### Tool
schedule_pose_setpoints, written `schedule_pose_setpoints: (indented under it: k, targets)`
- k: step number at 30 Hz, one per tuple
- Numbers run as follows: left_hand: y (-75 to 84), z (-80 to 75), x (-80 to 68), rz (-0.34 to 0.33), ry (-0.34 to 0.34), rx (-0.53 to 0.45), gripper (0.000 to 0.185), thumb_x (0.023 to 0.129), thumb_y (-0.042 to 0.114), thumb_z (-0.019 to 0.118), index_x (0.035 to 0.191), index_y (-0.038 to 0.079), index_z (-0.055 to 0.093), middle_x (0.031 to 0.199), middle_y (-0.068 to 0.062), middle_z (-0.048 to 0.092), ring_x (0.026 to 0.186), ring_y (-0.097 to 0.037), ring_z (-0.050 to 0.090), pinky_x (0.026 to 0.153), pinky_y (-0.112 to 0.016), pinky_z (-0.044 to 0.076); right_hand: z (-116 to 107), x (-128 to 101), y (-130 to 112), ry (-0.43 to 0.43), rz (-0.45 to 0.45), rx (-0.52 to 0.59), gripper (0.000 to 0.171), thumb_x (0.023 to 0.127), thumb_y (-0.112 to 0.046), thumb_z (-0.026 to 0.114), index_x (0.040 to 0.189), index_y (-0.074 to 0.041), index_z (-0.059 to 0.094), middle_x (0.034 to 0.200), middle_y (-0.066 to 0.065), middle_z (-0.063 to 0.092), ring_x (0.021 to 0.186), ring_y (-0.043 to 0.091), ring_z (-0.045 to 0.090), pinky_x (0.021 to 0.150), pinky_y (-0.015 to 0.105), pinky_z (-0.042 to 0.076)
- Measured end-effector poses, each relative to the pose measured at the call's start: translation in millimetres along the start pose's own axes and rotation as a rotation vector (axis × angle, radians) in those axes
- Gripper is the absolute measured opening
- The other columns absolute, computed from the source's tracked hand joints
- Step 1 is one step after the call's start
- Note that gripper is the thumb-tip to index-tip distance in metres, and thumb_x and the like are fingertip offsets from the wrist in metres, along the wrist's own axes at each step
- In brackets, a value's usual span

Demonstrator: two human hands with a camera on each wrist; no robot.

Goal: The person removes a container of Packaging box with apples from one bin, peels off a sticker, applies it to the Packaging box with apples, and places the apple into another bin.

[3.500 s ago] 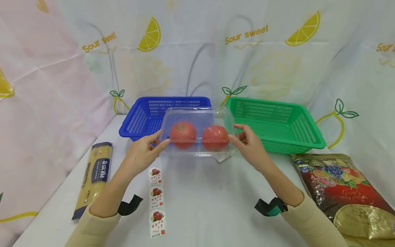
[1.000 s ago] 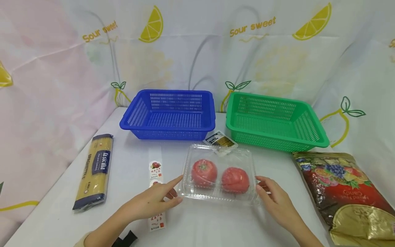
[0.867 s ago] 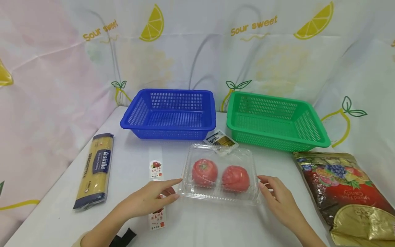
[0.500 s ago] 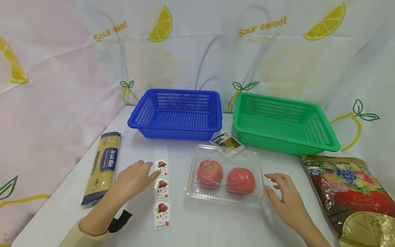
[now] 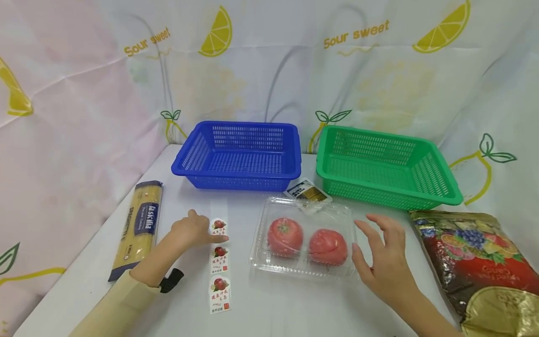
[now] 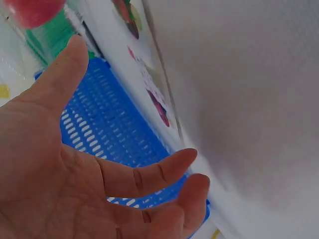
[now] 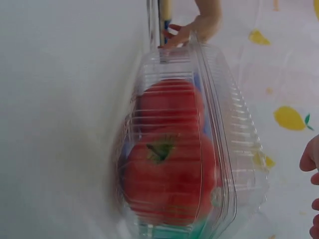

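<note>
A clear plastic clamshell box with two red tomatoes lies on the table, its lid down. My right hand is just off the box's right side, fingers spread and slightly bent, holding nothing. In the right wrist view its fingertips show apart from the box. To the left, my left hand hovers at a strip of fruit stickers, thumb stretched over the strip between two labels. The left wrist view shows its thumb straight and its fingers half bent, with nothing between them.
Behind stand a blue basket and a green basket. A small packet lies partly behind the box. Left of the left forearm is a spaghetti pack; at the right edge lies a large candy bag.
The box has come down from in front of the baskets onto the table. Both hands have let go of it; the left has moved left to the stickers, while the right stays near the box.
</note>
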State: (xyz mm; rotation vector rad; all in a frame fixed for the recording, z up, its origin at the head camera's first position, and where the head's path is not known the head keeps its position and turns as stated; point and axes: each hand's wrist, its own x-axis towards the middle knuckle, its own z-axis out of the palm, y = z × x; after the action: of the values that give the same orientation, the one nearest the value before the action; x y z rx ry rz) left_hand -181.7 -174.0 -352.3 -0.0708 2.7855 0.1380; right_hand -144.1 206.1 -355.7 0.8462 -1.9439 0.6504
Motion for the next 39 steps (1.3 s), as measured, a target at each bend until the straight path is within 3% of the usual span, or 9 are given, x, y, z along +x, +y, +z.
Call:
schedule_pose_setpoints:
  k: [3,8,17,24,33,39]
  targets:
    - [1.9,4.5,1.4,0.001,-0.020,0.068,0.089,0.063,0.068,0.067,0.105,-0.010,0.057,0.101,-0.026,0.044,0.070,-0.026,0.049,0.060,-0.041,0.047,9,6,-11,-0.011,-0.091,0.014,0.036,0.093,-0.026,0.044,0.101,0.005,0.059,0.106,0.029,0.050,0.097,0.046,0.043,0.089,0.043,0.028]
    - [1.2,11.9,-3.3,0.009,-0.002,0.170,0.083,0.060,0.062,0.074,0.104,-0.007,0.058,0.089,-0.019,0.043,0.069,-0.024,0.047,0.058,-0.040,0.047,24,8,-28,-0.089,-0.207,0.049,0.030,0.093,-0.021,0.041,0.096,0.002,0.060,0.103,0.025,0.053,0.098,0.043,0.046,0.080,0.048,0.031]
    - [-8.7,8.9,-3.9,0.014,-0.022,0.101,0.073,0.058,0.043,0.083,0.107,-0.004,0.057,0.086,-0.017,0.048,0.075,-0.026,0.047,0.062,-0.041,0.046,45,10,-46,-0.132,-0.435,0.120,0.026,0.090,-0.013,0.040,0.101,-0.003,0.062,0.104,0.019,0.057,0.097,0.035,0.050,0.081,0.044,0.037]
    - [-21.1,11.5,-4.1,0.036,-0.037,0.016,0.068,0.059,0.035,0.084,0.105,-0.006,0.056,0.088,-0.017,0.049,0.077,-0.027,0.047,0.064,-0.041,0.046,51,4,-51,-0.199,-0.443,0.134,0.028,0.092,-0.017,0.038,0.104,-0.007,0.062,0.108,0.016,0.055,0.103,0.032,0.048,0.085,0.041,0.036]
    - [-23.5,6.9,-7.3,0.090,-0.015,-0.135,0.032,0.074,0.017,0.076,0.093,0.000,0.055,0.075,-0.008,0.053,0.067,-0.021,0.049,0.058,-0.033,0.044,54,7,-53,-0.174,-0.474,0.136,0.028,0.091,-0.015,0.039,0.104,-0.008,0.062,0.107,0.016,0.056,0.102,0.032,0.050,0.084,0.041,0.036]
    - [-24.7,-4.7,-10.1,0.225,-0.008,-0.301,0.053,0.077,0.015,0.074,0.119,-0.005,0.048,0.075,-0.005,0.052,0.068,-0.018,0.048,0.059,-0.032,0.043,55,10,-55,-0.188,-0.477,0.150,0.030,0.091,-0.015,0.038,0.110,-0.006,0.060,0.111,0.016,0.055,0.104,0.032,0.049,0.086,0.040,0.037]
